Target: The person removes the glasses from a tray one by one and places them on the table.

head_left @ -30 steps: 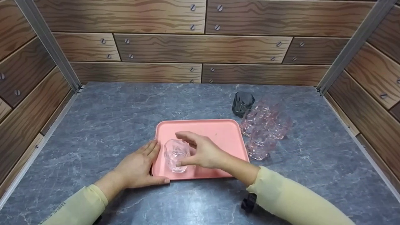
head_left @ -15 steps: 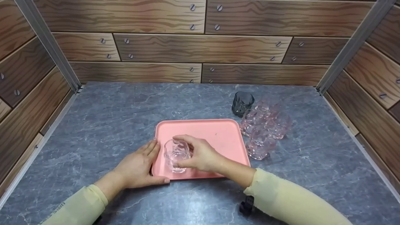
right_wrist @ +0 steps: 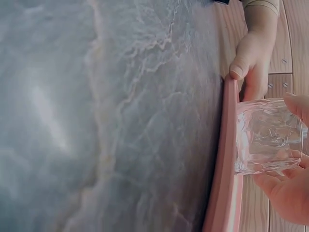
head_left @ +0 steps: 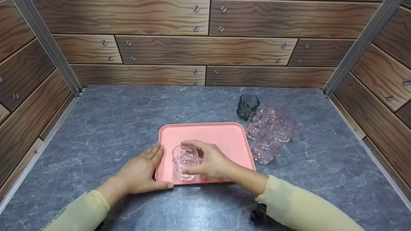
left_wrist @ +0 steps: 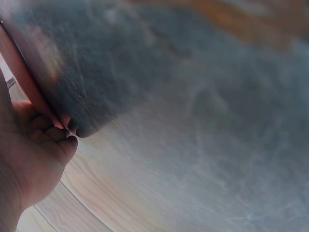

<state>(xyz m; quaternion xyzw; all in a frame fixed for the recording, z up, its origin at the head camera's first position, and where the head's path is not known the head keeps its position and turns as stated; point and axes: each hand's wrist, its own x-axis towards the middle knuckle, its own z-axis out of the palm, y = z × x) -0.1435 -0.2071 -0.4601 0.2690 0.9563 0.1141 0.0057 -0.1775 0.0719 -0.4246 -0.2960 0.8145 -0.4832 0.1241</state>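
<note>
A clear drinking glass stands upright on the left front part of a pink tray. My right hand grips this glass from the right, thumb on the near side and fingers round the far side; the right wrist view shows the same glass with its base at the tray. On the tray's left front corner rests my left hand, fingers straight along the left edge and thumb along the front edge. In the left wrist view this hand appears beside the tray's edge.
Right of the tray stands a cluster of several pinkish clear glasses, the nearest ones close to its right edge. Behind them is a dark grey glass. Wood-patterned walls enclose the grey marbled tabletop at the back and sides.
My right fingers have come in around the clear glass, and the glass has shifted slightly right and nearer on the tray. My left hand has stayed at the tray's corner.
</note>
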